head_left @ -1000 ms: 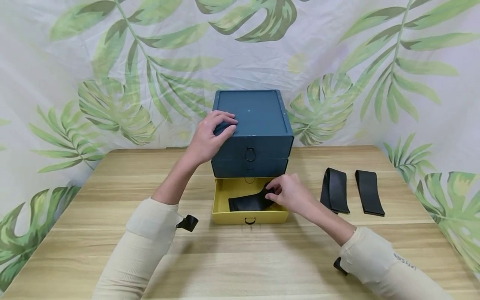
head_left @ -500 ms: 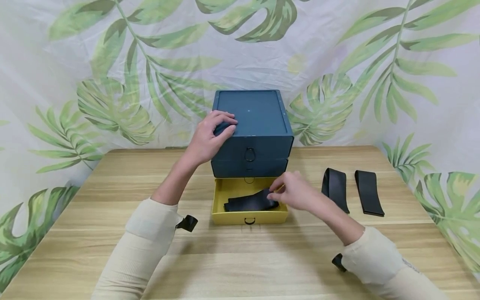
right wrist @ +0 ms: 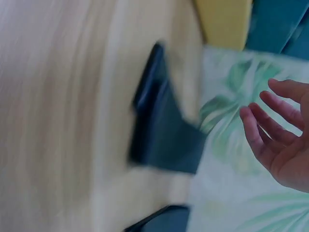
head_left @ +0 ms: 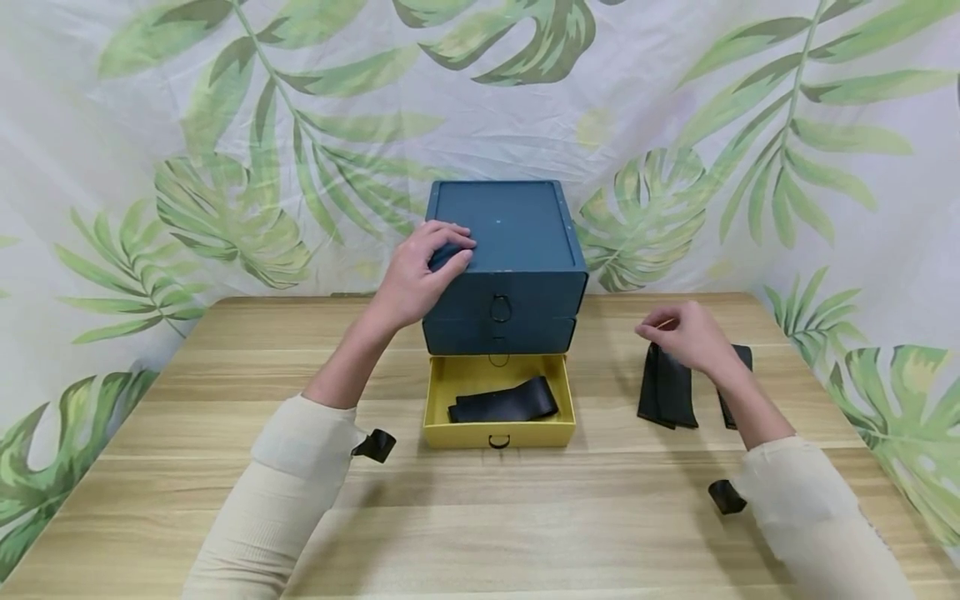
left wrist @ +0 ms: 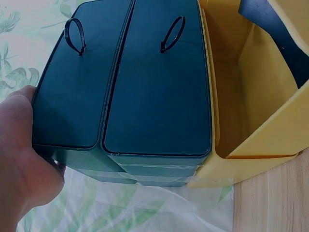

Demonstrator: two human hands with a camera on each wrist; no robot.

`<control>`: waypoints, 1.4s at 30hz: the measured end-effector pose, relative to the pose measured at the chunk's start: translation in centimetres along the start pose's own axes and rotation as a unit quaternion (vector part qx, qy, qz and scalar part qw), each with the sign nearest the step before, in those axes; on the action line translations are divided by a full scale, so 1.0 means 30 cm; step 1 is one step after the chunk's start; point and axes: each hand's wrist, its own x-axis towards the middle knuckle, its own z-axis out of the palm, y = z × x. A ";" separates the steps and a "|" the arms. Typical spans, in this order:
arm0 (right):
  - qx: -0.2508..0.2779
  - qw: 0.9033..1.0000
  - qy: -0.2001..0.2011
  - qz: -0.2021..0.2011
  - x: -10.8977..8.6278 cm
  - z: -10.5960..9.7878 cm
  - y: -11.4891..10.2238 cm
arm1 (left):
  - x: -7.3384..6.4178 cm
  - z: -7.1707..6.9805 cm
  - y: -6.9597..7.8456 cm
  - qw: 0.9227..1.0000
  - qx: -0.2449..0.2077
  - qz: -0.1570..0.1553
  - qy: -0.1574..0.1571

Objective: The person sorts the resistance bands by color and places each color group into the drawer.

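Note:
My left hand (head_left: 420, 271) rests on the left top edge of a blue drawer box (head_left: 504, 225); its fingers lie on the lid. In the left wrist view that hand (left wrist: 24, 150) is beside the box's blue fronts. Below, a yellow drawer (head_left: 498, 436) is pulled out, with a folded black strap (head_left: 506, 402) lying in it. My right hand (head_left: 690, 333) hovers over a second folded black strap (head_left: 677, 392), fingers loosely bent and holding nothing. The right wrist view shows this hand (right wrist: 285, 130) apart from the strap (right wrist: 169, 140), which is blurred there.
A third folded black strap (head_left: 738, 383) lies to the right, partly behind my right forearm. The wooden table (head_left: 480, 517) carries everything. A leaf-patterned cloth (head_left: 360, 133) hangs behind it. Small black loops serve as pulls (head_left: 500, 308) on the drawer fronts.
My right hand has let go of the strap in the yellow drawer and moved right, over the straps on the table. The left hand has stayed on the box.

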 end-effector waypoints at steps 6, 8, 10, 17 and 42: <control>-0.054 0.999 -0.002 -0.005 0.011 0.003 0.143 | 0.001 0.001 0.000 1.000 0.002 0.001 -0.001; -0.073 0.997 -0.011 -0.017 0.013 0.006 0.171 | 0.000 0.001 0.000 1.000 0.004 0.001 -0.001; -0.083 0.996 -0.023 -0.021 0.016 0.009 0.190 | -0.001 0.000 0.000 1.000 0.003 0.002 0.000; -0.080 0.996 -0.048 -0.002 0.026 0.014 0.211 | -0.002 -0.002 -0.001 1.000 0.000 0.007 0.004; -0.047 0.997 -0.053 -0.029 -0.008 -0.071 -0.037 | -0.002 0.000 0.002 1.000 -0.003 0.003 0.005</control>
